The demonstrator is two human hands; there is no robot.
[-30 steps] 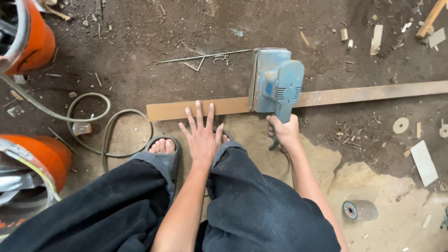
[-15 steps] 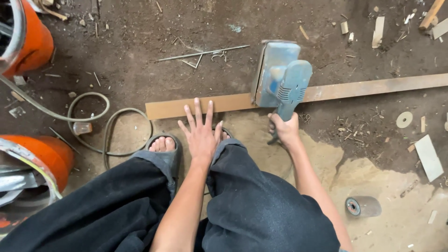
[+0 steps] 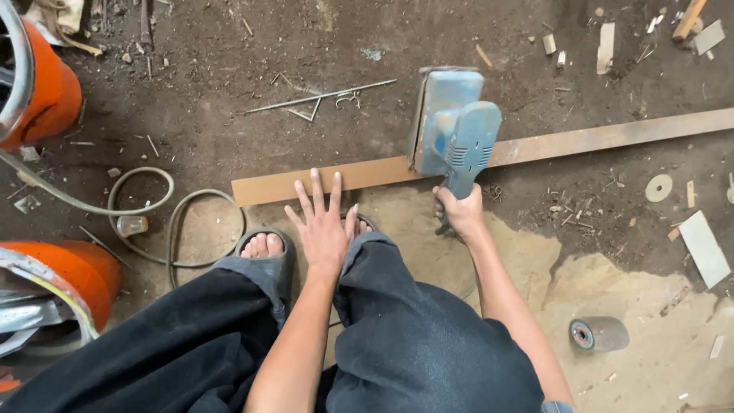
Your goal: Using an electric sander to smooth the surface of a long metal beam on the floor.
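The right hand (image 3: 460, 213) grips the blue-grey power sander (image 3: 453, 130) on the long brown wooden plank (image 3: 336, 177); the left hand (image 3: 324, 226), fingers spread, hovers close, where a slip could graze it.

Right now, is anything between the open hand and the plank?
Nothing visible. The left hand is spread, fingertips right at the plank's near edge, with only bare ground around them; whether they touch it I cannot tell. The right hand grips the sander sitting on the plank further along.

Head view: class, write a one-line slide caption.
Right hand grips a blue power sander on a long plank; left hand spread open near it.
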